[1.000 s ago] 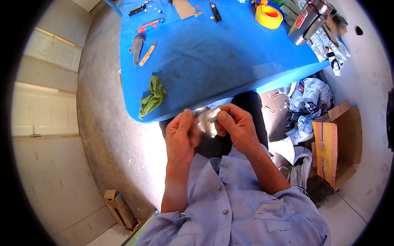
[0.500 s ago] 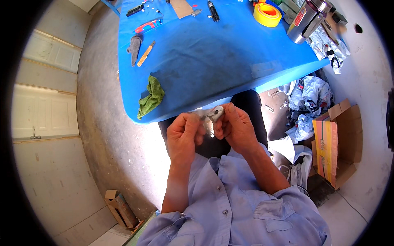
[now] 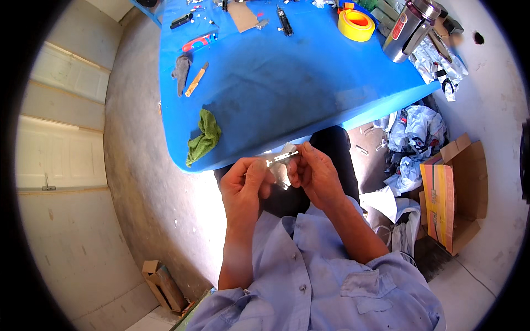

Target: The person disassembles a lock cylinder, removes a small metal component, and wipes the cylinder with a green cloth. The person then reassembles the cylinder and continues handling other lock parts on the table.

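Observation:
Above my lap, at the table's near edge, my left hand point(image 3: 244, 181) and my right hand point(image 3: 318, 175) face each other with fingers closed. Between them stretches a small, pale, shiny strip point(image 3: 282, 157) with dark gaps along it; its exact kind is too small to tell. My left thumb and fingers pinch one end, and the right fingertips are at the other. A crumpled, see-through, greyish wrapping point(image 3: 281, 175) shows below and behind the strip, partly hidden by my right fingers.
On the blue-covered table point(image 3: 265, 83) lie a green cloth point(image 3: 204, 138), a grey rag point(image 3: 181, 73), a wooden-handled tool point(image 3: 196, 80), a red-blue tool point(image 3: 199, 43), yellow tape point(image 3: 356, 25) and a steel flask point(image 3: 407, 34). An open cardboard box point(image 3: 439, 204) and silvery bags point(image 3: 417, 129) stand at right.
The strip has turned between my hands, so its bright face with the gaps now shows where a greyish piece with a dark spot was. Both hands stay nearly in place.

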The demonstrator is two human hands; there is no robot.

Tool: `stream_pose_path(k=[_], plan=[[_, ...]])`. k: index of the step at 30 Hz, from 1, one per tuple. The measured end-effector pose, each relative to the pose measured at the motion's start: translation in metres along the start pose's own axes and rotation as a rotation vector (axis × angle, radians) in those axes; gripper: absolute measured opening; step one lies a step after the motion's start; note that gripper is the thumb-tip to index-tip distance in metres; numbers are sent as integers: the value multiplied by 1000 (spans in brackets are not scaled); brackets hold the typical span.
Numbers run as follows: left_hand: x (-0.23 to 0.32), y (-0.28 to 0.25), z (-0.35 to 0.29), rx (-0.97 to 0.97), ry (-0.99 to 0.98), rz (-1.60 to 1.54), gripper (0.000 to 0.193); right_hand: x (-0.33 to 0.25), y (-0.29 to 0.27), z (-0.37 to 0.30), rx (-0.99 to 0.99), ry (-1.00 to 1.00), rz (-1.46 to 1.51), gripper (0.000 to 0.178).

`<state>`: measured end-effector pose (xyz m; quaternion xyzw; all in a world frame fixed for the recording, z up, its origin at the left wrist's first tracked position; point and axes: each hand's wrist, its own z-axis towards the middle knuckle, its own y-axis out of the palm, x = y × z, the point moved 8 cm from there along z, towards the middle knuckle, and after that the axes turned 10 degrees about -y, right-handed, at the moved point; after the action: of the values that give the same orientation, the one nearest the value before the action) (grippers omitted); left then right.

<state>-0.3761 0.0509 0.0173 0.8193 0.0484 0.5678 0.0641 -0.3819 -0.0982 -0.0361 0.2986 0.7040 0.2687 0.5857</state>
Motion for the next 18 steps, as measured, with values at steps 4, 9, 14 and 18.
stream_pose_path(k=[4,9,14,18], plan=[[6,-1,0,17,26,56,22,-3,-2,0,15,-17,-34,41],[-2,3,-2,-19,-14,15,21,-12,8,-1,-88,-27,-28,45],[-5,10,-5,-61,-32,5,21,-15,17,-6,-119,-8,44,43],[9,17,-16,-39,28,74,21,-25,18,-4,-136,-58,-33,40]])
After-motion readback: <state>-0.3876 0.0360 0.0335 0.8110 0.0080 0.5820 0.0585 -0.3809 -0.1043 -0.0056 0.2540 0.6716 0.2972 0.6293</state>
